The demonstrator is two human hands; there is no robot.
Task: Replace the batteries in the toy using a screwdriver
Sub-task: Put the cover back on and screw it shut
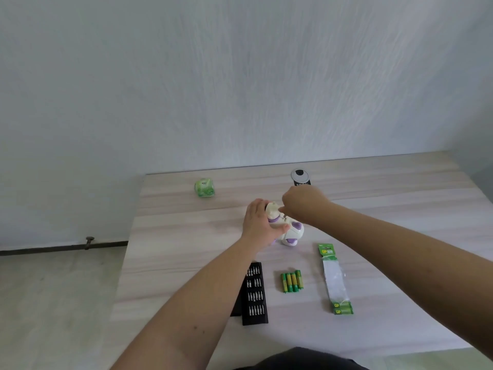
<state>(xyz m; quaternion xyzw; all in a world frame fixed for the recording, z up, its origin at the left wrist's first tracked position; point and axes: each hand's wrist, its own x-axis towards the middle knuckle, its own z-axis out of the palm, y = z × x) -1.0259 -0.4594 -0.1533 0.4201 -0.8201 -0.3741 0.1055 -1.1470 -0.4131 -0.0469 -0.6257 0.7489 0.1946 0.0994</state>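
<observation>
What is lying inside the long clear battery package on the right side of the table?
Green batteries show at the near end of the battery package. The rest of its clear part looks empty. How many batteries remain cannot be told.

The toy [286,228] at centre frame is cream-white with purple patches. Four loose batteries [291,281] are green and yellow; the battery pack [334,279] is green-topped. The bit case [254,293] is black; the desk [186,249] is pale wood-grain.

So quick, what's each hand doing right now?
Left hand: holds the white-and-purple plastic toy.
Right hand: fingers curled over the toy; what it holds cannot be told.
</observation>
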